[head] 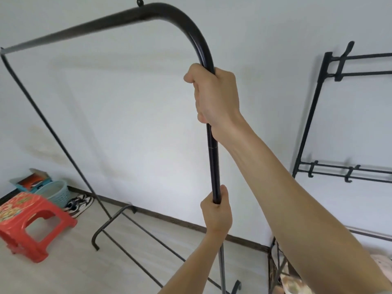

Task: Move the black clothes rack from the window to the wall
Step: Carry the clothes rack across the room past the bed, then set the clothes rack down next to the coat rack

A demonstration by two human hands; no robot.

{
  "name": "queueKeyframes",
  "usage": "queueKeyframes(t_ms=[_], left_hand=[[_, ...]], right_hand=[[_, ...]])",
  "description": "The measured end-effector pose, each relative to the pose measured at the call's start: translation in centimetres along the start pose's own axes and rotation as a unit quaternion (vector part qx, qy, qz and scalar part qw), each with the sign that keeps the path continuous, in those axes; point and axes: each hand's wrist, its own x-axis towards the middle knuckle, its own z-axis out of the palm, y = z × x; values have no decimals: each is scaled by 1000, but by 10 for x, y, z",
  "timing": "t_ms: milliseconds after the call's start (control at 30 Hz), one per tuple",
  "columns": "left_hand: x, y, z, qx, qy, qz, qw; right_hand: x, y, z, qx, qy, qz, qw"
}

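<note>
The black clothes rack [110, 22] stands in front of a white wall [131, 115], its curved top bar running from upper left to its near upright. My right hand [216, 98] is wrapped around that upright just below the bend. My left hand [216, 211] grips the same upright lower down. The rack's far upright slants down at the left, and its base rails [135, 228] lie on the pale floor close to the skirting board.
A red plastic stool [31, 223] sits on the floor at the left. Behind it are a teal basket [56, 192], an open box [31, 181] and a pair of sneakers [79, 204]. A second black rack with hooks [339, 115] stands against the wall at the right.
</note>
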Motion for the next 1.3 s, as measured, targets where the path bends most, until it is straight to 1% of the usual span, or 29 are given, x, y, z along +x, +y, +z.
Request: queueKeyframes(t_ms=[167, 300, 500, 767, 933, 1300], left_hand=[[55, -7, 56, 2, 1, -11, 1000], [90, -13, 98, 6, -10, -9, 1000], [139, -29, 153, -10, -74, -3, 997], [195, -37, 200, -25, -184, 7, 983], [202, -41, 222, -29, -253, 17, 967], [161, -37, 249, -26, -321, 11, 947]], right_hand=[[66, 19, -35, 6, -10, 0, 1000], [109, 31, -63, -1, 10, 9, 1000], [166, 47, -103, -21, 55, 5, 998], [223, 62, -126, -56, 139, -18, 989], [237, 61, -148, -63, 195, -26, 978], [209, 45, -183, -83, 256, -25, 963]])
